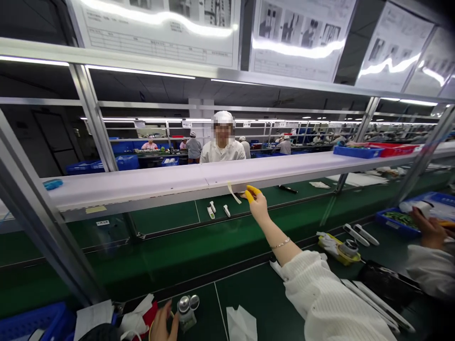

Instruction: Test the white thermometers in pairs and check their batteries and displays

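My right hand [259, 206], with yellow finger cots on its fingertips, is stretched out to the front edge of the raised white shelf [170, 182]. Its fingers are drawn together; whatever they hold is too small to make out. Just left of them a pale, narrow strip [234, 194] hangs from the shelf edge. At the bottom of the view, my left hand [165, 326] is partly cut off, its visible fingers apart. Right beside it stands a small bottle with a round metal top [186, 310]. White crumpled material [133, 322] and a red item [152, 316] lie left of that hand.
Small white devices [226, 210] lie beyond the shelf. A folded white paper [241, 324] rests on the green bench. At right are a yellow tray [350, 259], a blue bin [387, 221] and a co-worker's hand [430, 229]. A metal post [46, 213] rises at left.
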`<action>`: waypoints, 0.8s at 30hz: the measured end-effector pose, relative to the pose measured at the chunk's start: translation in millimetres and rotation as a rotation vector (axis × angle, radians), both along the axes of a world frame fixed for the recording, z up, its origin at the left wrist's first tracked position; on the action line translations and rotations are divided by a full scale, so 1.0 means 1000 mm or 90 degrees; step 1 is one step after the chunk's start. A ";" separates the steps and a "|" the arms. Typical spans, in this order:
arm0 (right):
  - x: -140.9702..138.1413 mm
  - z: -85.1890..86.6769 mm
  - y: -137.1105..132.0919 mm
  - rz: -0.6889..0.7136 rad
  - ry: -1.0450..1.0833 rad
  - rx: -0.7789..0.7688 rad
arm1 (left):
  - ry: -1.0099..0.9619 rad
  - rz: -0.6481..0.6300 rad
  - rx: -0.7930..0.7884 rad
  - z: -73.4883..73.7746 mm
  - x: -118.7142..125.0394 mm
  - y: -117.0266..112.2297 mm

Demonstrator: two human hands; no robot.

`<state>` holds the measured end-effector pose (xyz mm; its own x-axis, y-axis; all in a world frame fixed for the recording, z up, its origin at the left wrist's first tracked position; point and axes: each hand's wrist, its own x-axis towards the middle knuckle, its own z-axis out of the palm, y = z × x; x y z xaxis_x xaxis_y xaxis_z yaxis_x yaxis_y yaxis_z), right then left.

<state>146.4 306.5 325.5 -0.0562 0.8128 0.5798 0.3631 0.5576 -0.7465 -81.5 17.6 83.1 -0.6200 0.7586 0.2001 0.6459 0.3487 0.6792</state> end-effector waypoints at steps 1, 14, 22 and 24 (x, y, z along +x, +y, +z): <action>0.004 -0.005 0.000 0.013 0.022 -0.035 | -0.011 -0.044 0.041 0.013 0.002 0.008; 0.006 -0.008 0.001 0.179 0.056 -0.187 | 0.436 -0.376 0.365 0.263 0.062 0.171; -0.002 -0.005 -0.003 0.133 -0.056 -0.138 | 0.728 -0.566 0.186 0.310 0.095 0.235; -0.001 -0.003 -0.005 0.109 -0.072 -0.130 | 0.770 -0.583 0.153 0.313 0.097 0.237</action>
<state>145.5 301.9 322.4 -0.2575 0.8852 0.3875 0.3646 0.4604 -0.8094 15.2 255.0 395.9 0.6454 0.6538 0.3949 0.7604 -0.5007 -0.4136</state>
